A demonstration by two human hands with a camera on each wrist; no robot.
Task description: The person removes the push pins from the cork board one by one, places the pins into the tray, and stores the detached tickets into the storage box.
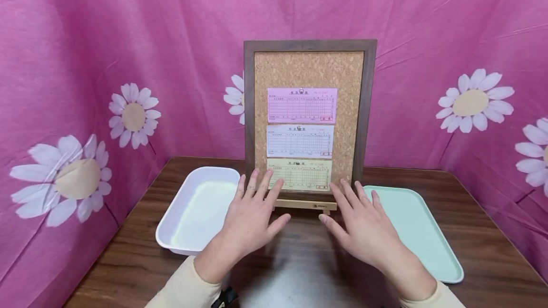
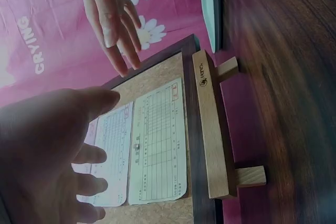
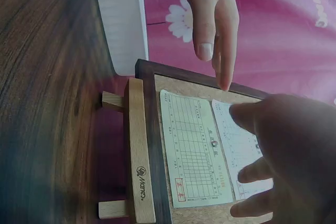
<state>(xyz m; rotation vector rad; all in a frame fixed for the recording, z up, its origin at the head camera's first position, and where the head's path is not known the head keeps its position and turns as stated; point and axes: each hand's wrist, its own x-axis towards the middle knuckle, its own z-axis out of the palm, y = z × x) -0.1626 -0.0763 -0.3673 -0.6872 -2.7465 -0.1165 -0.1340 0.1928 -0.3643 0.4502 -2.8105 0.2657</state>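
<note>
A cork board (image 1: 308,70) in a dark wooden frame stands upright on a small wooden easel (image 1: 306,205). Three printed slips are pinned to it one above another: a pink slip (image 1: 301,106), a white slip (image 1: 299,141) and a yellow slip (image 1: 299,175), each with a pushpin near its top. My left hand (image 1: 252,217) hovers before the board's lower left, fingers spread and nothing in them. Mirroring it at the lower right, my right hand (image 1: 364,222) has its fingers extended and holds nothing. In the left wrist view the yellow slip (image 2: 160,145) lies beyond the left fingers.
A white plastic tub (image 1: 171,225) sits on the brown wooden table (image 1: 274,274) to the left of the board. On the right lies a flat mint-green tray (image 1: 421,232). Behind everything hangs a pink cloth (image 1: 180,61) printed with daisies.
</note>
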